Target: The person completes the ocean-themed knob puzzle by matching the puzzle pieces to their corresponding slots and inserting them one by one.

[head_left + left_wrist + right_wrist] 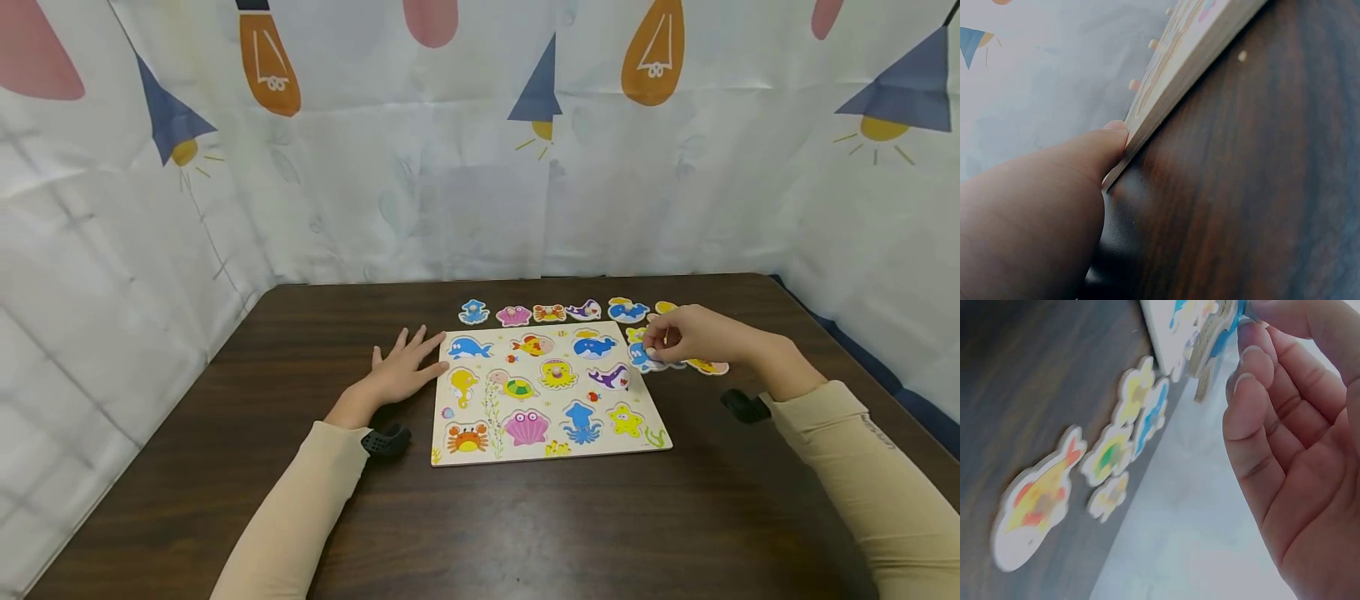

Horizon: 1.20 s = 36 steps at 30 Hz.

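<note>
A pale wooden puzzle board [480, 452] with colourful sea-animal pictures lies on the table. At its upper left edge rests my left hand [401, 373], fingers spread, thumb touching the rim; in the left wrist view the thumb [1110, 140] presses the board's edge [1166, 100]. Beyond the board's right side, my right hand [693, 333] pinches a blue puzzle piece [640, 357] between thumb and fingertips. In the right wrist view the blue piece [1225, 334] is tilted, showing its wooden edge, and its picture is mostly hidden.
Behind the board stand a blue squid piece [473, 312], pink shell piece [513, 316], crab piece [550, 313], purple whale piece [583, 311] and blue whale piece [628, 312] in a row. A goldfish piece [1038, 500] and turtle piece [1107, 456] lie below the right hand.
</note>
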Available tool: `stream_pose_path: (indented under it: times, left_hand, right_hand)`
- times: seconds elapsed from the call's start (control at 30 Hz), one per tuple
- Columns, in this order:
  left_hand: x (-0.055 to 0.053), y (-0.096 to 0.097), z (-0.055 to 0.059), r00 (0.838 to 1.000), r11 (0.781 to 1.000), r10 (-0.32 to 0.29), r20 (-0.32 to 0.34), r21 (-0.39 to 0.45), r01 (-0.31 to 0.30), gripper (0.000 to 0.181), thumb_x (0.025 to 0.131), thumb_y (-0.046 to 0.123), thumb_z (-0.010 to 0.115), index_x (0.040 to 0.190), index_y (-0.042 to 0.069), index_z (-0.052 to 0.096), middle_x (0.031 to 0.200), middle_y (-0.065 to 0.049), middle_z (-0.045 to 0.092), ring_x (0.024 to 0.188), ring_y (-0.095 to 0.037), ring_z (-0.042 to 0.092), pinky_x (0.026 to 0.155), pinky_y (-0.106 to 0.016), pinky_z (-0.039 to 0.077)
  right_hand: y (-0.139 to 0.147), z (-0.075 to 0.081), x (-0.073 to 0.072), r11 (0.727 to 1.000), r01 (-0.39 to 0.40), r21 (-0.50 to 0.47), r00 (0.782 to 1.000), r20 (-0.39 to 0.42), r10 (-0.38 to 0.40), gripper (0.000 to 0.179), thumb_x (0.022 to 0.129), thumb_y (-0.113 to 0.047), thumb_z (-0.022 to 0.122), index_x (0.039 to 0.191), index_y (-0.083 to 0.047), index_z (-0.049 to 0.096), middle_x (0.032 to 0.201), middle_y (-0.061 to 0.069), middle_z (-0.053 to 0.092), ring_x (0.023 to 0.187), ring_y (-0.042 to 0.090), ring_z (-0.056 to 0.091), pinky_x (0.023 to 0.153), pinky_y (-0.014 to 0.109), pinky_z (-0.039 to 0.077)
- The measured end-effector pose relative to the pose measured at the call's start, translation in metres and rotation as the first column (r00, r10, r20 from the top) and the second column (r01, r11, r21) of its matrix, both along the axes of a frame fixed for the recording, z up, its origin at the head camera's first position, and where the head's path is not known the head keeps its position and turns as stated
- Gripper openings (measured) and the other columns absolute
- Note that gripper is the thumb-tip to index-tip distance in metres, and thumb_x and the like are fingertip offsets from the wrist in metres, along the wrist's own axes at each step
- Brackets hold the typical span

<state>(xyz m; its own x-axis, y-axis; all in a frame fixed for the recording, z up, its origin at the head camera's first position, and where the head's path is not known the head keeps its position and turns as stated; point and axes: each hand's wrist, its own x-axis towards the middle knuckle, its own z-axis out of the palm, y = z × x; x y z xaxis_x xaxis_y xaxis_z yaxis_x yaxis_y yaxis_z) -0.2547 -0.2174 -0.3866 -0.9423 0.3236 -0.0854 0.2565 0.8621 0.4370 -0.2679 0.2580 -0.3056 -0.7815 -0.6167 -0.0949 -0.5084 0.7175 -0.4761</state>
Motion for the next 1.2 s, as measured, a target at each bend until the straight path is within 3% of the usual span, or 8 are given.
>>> stream_pose_path:
  times: [0.23, 0.6, 0.8, 1.2]
  left_hand:
    - [-0.001, 0.000, 0.000, 1.000, 1.000, 0.002, 0.001, -0.006, -0.002, 0.073, 0.106, 0.054, 0.048, 0.166, 0.020, 0.023, 0.170, -0.018, 0.007, 0.154, -0.046, -0.005, 0.108, -0.079, -0.008]
    - [0.000, 0.001, 0.000, 1.000, 1.000, 0.002, -0.005, -0.002, -0.002, 0.073, 0.106, 0.053, 0.049, 0.166, 0.019, 0.024, 0.170, -0.019, 0.007, 0.154, -0.046, -0.004, 0.108, -0.079, -0.008]
    - [0.001, 0.000, 0.000, 1.000, 1.000, 0.002, -0.010, 0.000, -0.002, 0.073, 0.106, 0.053, 0.049, 0.166, 0.019, 0.024, 0.170, -0.019, 0.008, 0.154, -0.047, -0.004, 0.108, -0.079, -0.008]
    - [0.001, 0.000, -0.001, 1.000, 1.000, 0.005, -0.002, -0.004, -0.005, 0.072, 0.106, 0.053, 0.048, 0.166, 0.021, 0.023, 0.170, -0.018, 0.007, 0.154, -0.045, -0.005, 0.109, -0.078, -0.008]
  right_hand:
    - [-0.023, 0.006, -0.013, 1.000, -0.005, -0.019, 1.000, -0.014, 0.005, 0.006, 0.095, -0.009, 0.073, 0.101, -0.009, 0.074, 0.083, -0.001, 0.061, 0.073, 0.020, 0.056, 0.058, 0.030, 0.049]
    - [-0.058, 0.009, -0.028, 0.998, -0.059, -0.037, 0.997, -0.050, 0.057, 0.003, 0.095, -0.009, 0.073, 0.098, -0.009, 0.073, 0.083, -0.001, 0.063, 0.080, 0.022, 0.056, 0.067, 0.032, 0.050]
    - [-0.076, 0.010, -0.035, 0.998, -0.041, -0.040, 0.999, -0.036, 0.039, 0.006, 0.094, -0.008, 0.073, 0.100, -0.007, 0.074, 0.083, 0.000, 0.063, 0.080, 0.021, 0.056, 0.071, 0.035, 0.052]
    - [-0.114, 0.007, -0.049, 0.996, -0.079, -0.049, 0.997, -0.019, 0.078, 0.006, 0.095, -0.010, 0.073, 0.101, -0.007, 0.074, 0.085, 0.002, 0.062, 0.081, 0.021, 0.055, 0.070, 0.032, 0.050]
